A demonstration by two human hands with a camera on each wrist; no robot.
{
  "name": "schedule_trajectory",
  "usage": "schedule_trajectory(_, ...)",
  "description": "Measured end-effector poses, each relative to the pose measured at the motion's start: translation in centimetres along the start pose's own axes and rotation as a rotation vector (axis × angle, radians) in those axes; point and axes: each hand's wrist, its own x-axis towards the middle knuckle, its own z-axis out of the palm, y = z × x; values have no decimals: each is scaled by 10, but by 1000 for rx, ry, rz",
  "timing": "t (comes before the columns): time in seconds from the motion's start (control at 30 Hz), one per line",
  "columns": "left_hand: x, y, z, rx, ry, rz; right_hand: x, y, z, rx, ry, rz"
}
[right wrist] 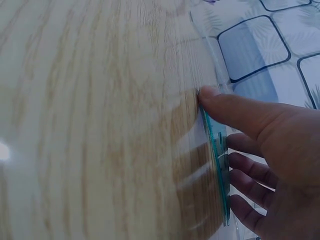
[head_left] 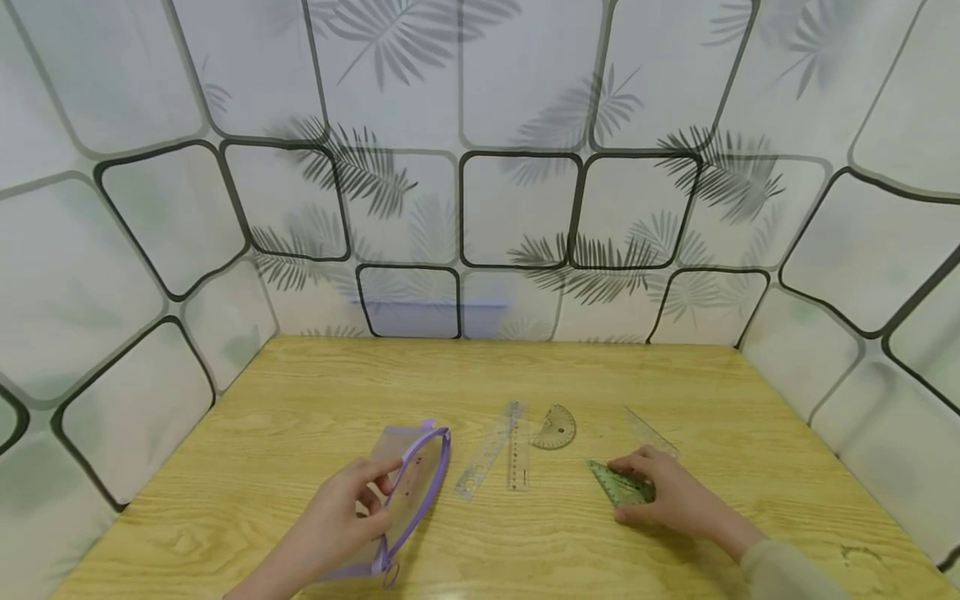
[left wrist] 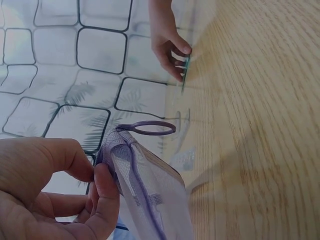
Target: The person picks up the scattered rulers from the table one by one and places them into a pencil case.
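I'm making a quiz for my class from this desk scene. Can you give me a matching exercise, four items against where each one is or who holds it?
Items:
1. purple-trimmed mesh pouch
2. green set square
3. protractor
4. two clear straight rulers

Places:
A. lying untouched, just right of the rulers
B. held by the left hand
C. under the fingers of the right hand
D. lying side by side between pouch and protractor

Pairs: 1-B, 2-C, 3-A, 4-D
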Motion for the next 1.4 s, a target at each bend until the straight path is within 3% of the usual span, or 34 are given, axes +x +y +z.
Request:
schedule_trajectory(0.37, -1, -2, 1, -19, -17, -16, 1, 2, 3, 82, -29, 96)
schedule_trajectory(0.8, 1, -4, 2, 14, 6, 23, 2, 1, 3, 144, -14, 25)
schedule_trajectory(1.4, 2, -2, 2, 9, 14, 11, 3, -1, -1, 279, -50, 51)
